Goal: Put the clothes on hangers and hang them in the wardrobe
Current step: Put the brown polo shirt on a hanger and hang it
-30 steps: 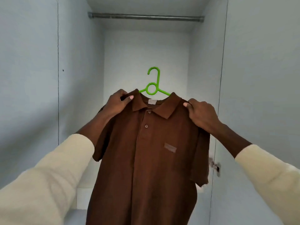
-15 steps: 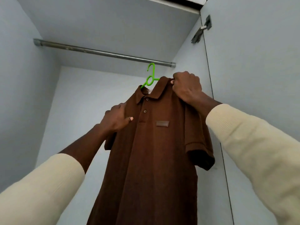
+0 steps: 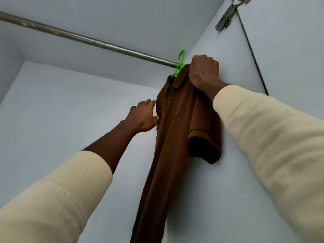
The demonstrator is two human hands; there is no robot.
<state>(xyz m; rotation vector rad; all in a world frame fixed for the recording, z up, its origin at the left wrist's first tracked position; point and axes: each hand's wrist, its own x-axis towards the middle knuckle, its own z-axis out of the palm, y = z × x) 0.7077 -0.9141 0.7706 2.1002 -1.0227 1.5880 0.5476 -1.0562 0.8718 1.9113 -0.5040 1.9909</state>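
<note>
No brand, label or writing can be read anywhere in your view; the polo shirt (image 3: 175, 137) hangs edge-on to you, so its chest is folded away from sight and only two placket buttons show. You hold your right hand (image 3: 204, 71) raised high, fist closed tight around the near shoulder of the brown polo shirt just beside the collar, knuckles toward you, with the cream ribbed sleeve (image 3: 263, 137) running down the forearm toward the lower right. The green plastic hanger (image 3: 179, 66) sticks out of the collar just left of that fist; its hook is up at the metal wardrobe rail (image 3: 87, 41), near the rail's right end by the wardrobe's side wall (image 3: 245, 190), though you cannot tell whether the hook is fully seated over the rail or only against it. Your left hand (image 3: 143, 116) reaches up lower, palm turned to the shirt, fingers loosely extended and touching the far edge of the fabric below the collar, thumb tip against the cloth; it grips nothing. The shirt drapes straight down from the hanger, one short sleeve hanging toward the side wall. A metal door hinge (image 3: 226, 18) sits at the upper right.
</note>
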